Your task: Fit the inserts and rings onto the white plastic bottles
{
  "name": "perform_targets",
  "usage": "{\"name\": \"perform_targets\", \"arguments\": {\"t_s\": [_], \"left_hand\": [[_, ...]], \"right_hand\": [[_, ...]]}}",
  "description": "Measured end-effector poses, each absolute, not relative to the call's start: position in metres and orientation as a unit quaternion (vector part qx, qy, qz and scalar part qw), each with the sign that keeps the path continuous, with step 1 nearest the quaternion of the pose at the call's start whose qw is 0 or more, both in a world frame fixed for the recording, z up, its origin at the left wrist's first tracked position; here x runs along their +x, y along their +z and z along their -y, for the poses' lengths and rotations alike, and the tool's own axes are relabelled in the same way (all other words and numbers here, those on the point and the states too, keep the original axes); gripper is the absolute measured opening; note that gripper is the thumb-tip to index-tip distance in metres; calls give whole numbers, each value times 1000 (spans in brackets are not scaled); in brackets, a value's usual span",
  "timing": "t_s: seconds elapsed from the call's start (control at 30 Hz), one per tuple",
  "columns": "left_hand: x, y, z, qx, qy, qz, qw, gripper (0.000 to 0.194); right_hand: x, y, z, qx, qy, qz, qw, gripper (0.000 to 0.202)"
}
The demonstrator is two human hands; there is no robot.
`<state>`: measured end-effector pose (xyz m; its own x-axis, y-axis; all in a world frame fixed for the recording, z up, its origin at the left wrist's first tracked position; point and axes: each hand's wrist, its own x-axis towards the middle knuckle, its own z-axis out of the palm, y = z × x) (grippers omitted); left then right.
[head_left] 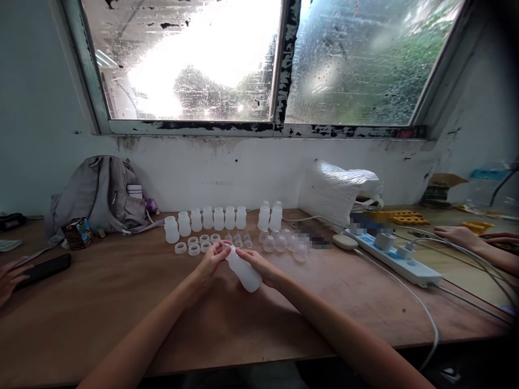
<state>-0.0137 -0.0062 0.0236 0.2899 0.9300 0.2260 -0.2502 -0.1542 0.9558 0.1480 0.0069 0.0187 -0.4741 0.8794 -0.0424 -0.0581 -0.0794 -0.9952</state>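
A frosted white baby bottle (245, 274) is tilted between my two hands above the table, its base toward me and to the right. My right hand (259, 263) is closed around its side. With closed fingers, my left hand (214, 258) grips the top end; the fingers partly hide the small clear part there. Just beyond are white screw rings (194, 249) and small clear nipples (237, 237). Clear domed caps (279, 243) lie to the right. Several open bottle bodies (207, 218) stand in a row behind, beside two capped bottles (276, 216).
A grey backpack (101, 189) and a small brown box (78, 233) sit at the left. At the right lie a white power strip (393, 259) with cables and a white puffy bag (336, 192). Other people's hands show at the left (10, 278) and right edges.
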Motion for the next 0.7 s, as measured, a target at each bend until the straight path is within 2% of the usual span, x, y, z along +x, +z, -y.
{"name": "perform_targets", "arguments": {"t_s": [0.17, 0.3, 0.4, 0.53, 0.6, 0.7], "left_hand": [[-18, 36, 14, 609, 476, -287, 566, 30], [-21, 37, 13, 590, 479, -264, 594, 46], [-20, 29, 6, 563, 502, -264, 602, 50], [-17, 15, -4, 560, 522, -354, 538, 44], [-16, 10, -6, 568, 515, -375, 522, 46], [-14, 5, -7, 569, 491, -361, 552, 50]], "right_hand": [[146, 19, -5, -322, 721, 517, 332, 41], [147, 26, -2, -313, 777, 471, 277, 48], [147, 25, -3, -316, 736, 507, 318, 44], [147, 18, -6, -341, 632, 586, 375, 35], [147, 17, -6, -341, 614, 599, 385, 35], [146, 22, -4, -315, 615, 590, 418, 35]]}}
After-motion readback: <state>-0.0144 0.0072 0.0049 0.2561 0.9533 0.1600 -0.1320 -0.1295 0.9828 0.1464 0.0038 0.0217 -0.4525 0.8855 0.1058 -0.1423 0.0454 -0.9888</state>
